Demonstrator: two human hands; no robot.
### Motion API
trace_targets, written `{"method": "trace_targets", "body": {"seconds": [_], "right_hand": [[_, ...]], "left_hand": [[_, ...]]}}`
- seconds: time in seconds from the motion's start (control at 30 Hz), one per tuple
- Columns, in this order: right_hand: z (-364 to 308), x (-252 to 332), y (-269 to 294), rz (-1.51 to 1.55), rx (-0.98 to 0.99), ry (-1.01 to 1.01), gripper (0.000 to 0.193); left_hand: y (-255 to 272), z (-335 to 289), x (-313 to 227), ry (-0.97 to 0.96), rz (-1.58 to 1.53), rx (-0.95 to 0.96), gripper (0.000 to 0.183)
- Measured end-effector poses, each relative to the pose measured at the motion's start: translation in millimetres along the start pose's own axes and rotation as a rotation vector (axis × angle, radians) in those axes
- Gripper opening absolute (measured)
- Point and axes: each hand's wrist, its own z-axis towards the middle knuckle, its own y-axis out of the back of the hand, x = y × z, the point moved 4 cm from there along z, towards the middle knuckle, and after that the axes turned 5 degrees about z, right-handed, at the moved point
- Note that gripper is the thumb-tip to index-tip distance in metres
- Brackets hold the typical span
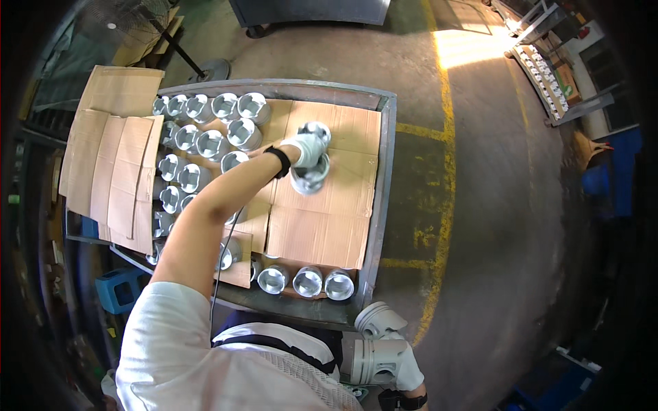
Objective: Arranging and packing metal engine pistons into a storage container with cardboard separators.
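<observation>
My left hand [308, 148], in a white glove with a black wristband, reaches over the cart and is closed on two silvery metal pistons. One piston [315, 129] is on its far side and the other piston [310, 179] on its near side, both over the bare cardboard sheet [336, 212]. Down by my right side, my right hand [409, 370], also gloved, grips two more pistons. The upper piston [378, 320] tilts away, and a larger-looking piston [373, 362] lies below it, against my body. The glove partly covers them, and the fingers are largely hidden.
Rows of standing pistons [212, 145] fill the cart's left part, and three stand along its near edge [308, 281]. Folded cardboard [113, 164] overhangs the left side. The metal cart rim [387, 171] borders the right. Beyond are a fan stand [216, 70] and a grey cabinet [312, 12].
</observation>
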Motion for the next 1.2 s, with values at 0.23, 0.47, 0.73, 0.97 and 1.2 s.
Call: {"method": "trace_targets", "body": {"seconds": [0.23,0.47,0.73,0.97,1.2], "right_hand": [[3,23,-30,0.389,-0.135,-0.245,0.019],[29,20,-69,0.352,-0.026,-0.390,0.033],[23,17,-181,0.016,0.337,-0.239,0.033],[-4,-26,-328,-0.559,0.675,-0.301,0.041],[-22,-115,-484,-0.972,1.039,-0.327,0.047]], "left_hand": [[-7,-199,-47,-0.718,-0.846,-0.432,0.029],[-72,-449,-112,-0.073,-2.037,-0.122,0.053],[-120,-671,-223,0.371,-2.839,-0.834,0.048],[-137,-822,-357,0.913,-2.089,-1.541,0.029],[-168,-890,-496,1.457,-1.854,-2.103,0.026]]}}
